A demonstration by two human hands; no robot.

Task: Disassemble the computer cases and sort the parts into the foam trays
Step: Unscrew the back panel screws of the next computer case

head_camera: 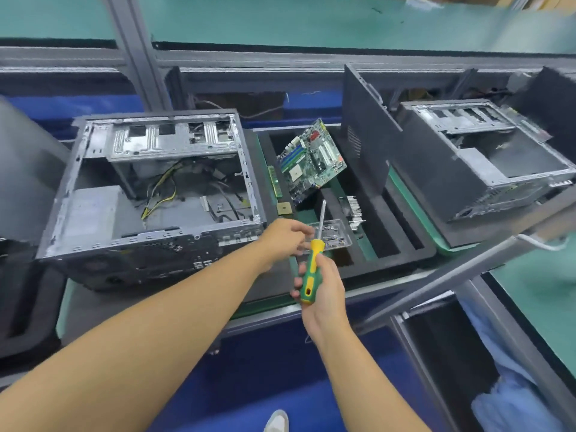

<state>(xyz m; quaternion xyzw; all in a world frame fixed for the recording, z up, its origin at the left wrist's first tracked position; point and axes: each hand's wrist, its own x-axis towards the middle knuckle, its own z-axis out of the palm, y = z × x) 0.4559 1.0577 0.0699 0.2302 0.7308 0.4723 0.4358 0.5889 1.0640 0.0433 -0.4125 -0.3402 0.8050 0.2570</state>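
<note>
Green-and-yellow screwdriver (pixel 312 269) stands shaft-up in my right hand (pixel 325 289), fingers wrapped round its handle, at the near edge of the black foam tray (pixel 405 255). My left hand (pixel 285 236) hovers beside a clear plastic box (pixel 335 234), fingers bent; I cannot tell whether they hold anything. The open computer case (pixel 156 188) lies left of the tray, and a motherboard (pixel 311 160) is propped at the tray's far end.

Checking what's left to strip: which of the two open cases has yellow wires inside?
The left case, beside the foam tray; yellow wires loop across its floor. The right case shows no yellow wires.
</note>
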